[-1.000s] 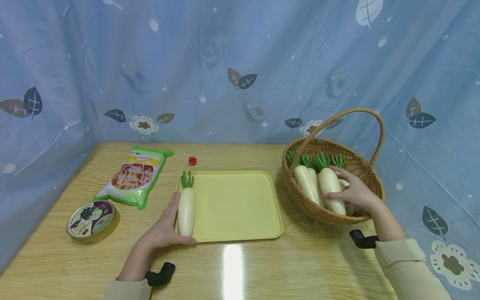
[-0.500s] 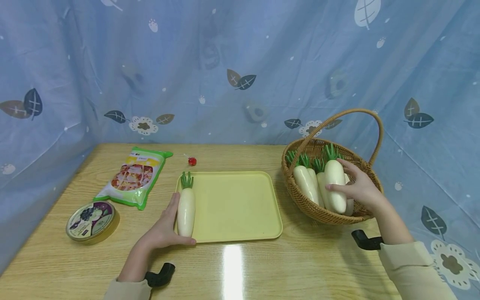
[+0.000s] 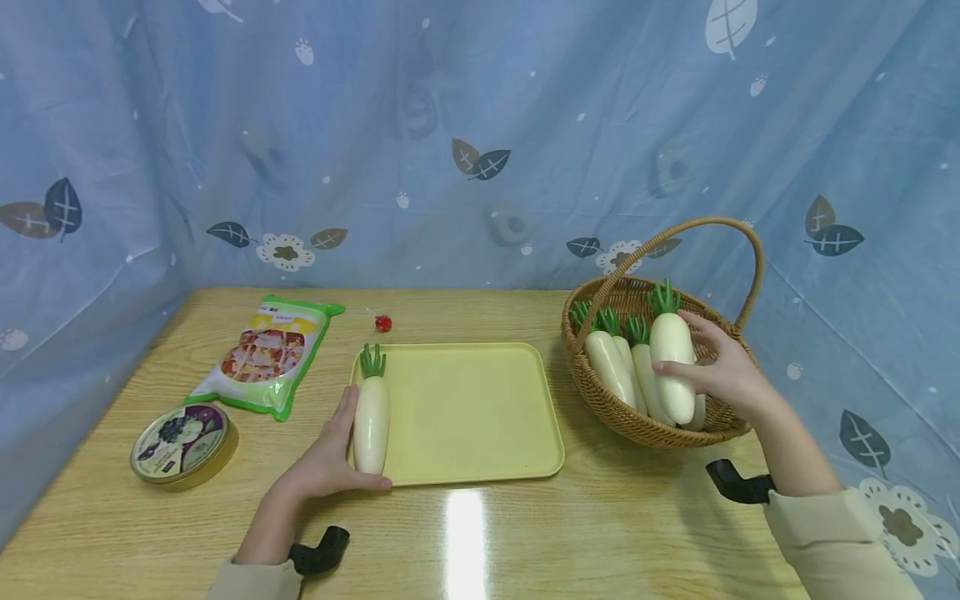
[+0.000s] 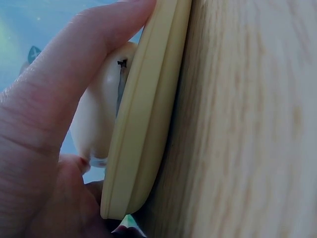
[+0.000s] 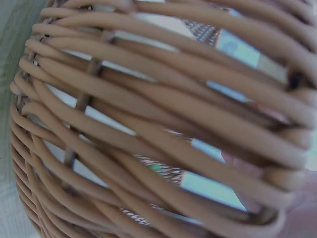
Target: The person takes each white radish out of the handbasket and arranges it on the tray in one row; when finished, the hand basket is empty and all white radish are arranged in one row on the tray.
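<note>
The left hand [image 3: 326, 465], fingers and thumb apart, touches the near-left corner of a shallow yellow rectangular tray [image 3: 472, 417], beside the white, green-topped radish [image 3: 371, 427] in it. A strip of wooden bench [image 3: 585, 517] separates the tray's right edge from a brown wicker basket [image 3: 603, 404], where the right hand [image 3: 722, 367] grips another radish [image 3: 669, 343]. Leftward, a round gold tin [image 3: 180, 443] and, farther, a green-edged plastic bag [image 3: 266, 354] bear labels too small to read.

tray [image 3: 465, 417]: radish [image 3: 372, 429] at left | right: basket [image 3: 622, 424] with radishes [image 3: 610, 367] | left: bag [image 3: 264, 357] behind tin [image 3: 180, 442]
</note>
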Motion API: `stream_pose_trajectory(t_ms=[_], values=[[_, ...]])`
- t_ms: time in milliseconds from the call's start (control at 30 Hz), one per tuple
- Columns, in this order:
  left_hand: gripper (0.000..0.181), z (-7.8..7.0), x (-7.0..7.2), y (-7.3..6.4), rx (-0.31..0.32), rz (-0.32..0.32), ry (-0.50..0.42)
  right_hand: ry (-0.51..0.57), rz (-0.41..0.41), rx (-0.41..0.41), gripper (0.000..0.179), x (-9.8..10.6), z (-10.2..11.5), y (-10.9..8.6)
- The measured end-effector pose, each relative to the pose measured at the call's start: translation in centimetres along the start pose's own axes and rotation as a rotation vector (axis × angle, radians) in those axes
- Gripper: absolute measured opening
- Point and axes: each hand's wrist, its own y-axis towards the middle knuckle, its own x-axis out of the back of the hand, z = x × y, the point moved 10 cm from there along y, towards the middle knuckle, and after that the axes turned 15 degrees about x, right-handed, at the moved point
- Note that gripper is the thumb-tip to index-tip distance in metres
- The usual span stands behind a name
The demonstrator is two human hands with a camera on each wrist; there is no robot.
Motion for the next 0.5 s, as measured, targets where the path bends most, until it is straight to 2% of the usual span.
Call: stream_pose_trajectory(t_ms=[500], values=[[0.140, -0.2, 0.1, -0.1, -0.008, -0.006, -0.004, -0.020, -0.033, 0.043, 0.089, 0.0, 2.0, -1.2]])
